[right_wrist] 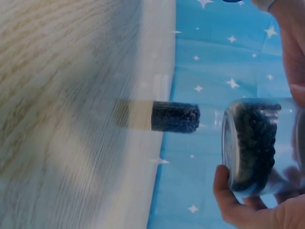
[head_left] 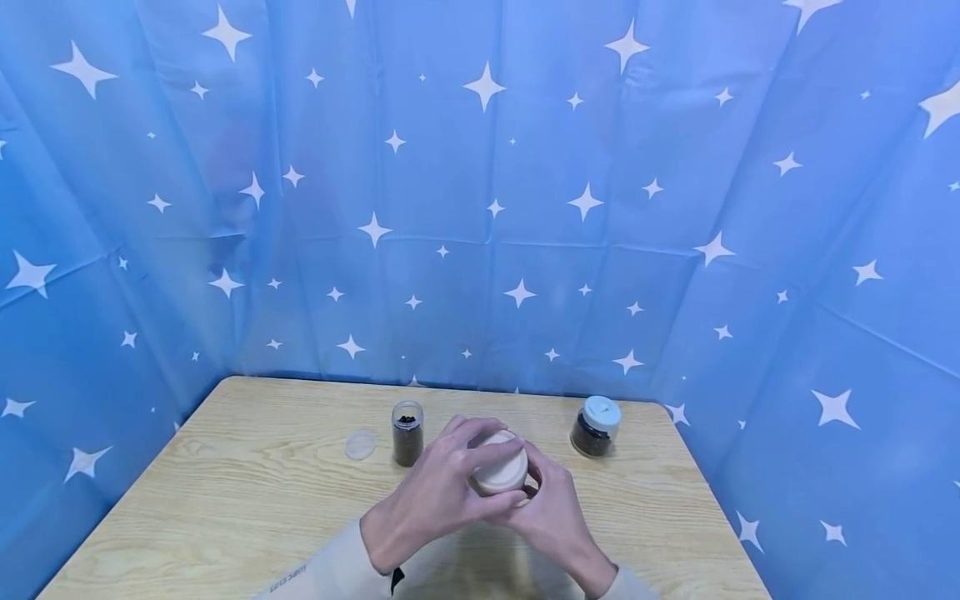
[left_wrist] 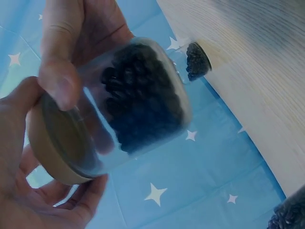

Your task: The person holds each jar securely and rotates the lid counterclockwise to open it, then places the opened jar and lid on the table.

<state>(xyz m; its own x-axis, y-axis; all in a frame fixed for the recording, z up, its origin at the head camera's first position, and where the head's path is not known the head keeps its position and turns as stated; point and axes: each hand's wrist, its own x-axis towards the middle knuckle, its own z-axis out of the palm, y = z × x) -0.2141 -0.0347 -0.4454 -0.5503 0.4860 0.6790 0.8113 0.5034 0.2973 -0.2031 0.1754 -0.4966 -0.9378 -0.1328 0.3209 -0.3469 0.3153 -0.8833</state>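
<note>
A clear jar (left_wrist: 143, 100), part-filled with dark beans, is held between both hands above the table (head_left: 247, 500). My left hand (head_left: 438, 487) grips its cream-coloured round lid (head_left: 501, 473) from the left and over the top. With curled fingers, my right hand (head_left: 551, 504) holds the jar's clear body (right_wrist: 281, 143) from the right. The lid sits on the jar's mouth in the left wrist view. From the head, the hands hide most of the jar's body.
Behind the left hand stands an uncovered clear jar (head_left: 407, 437) of dark contents, with a translucent disc lid (head_left: 360, 444) lying to its left. A jar with a light blue lid (head_left: 597, 427) stands at the back right. Blue starry curtains (head_left: 450, 208) border the table.
</note>
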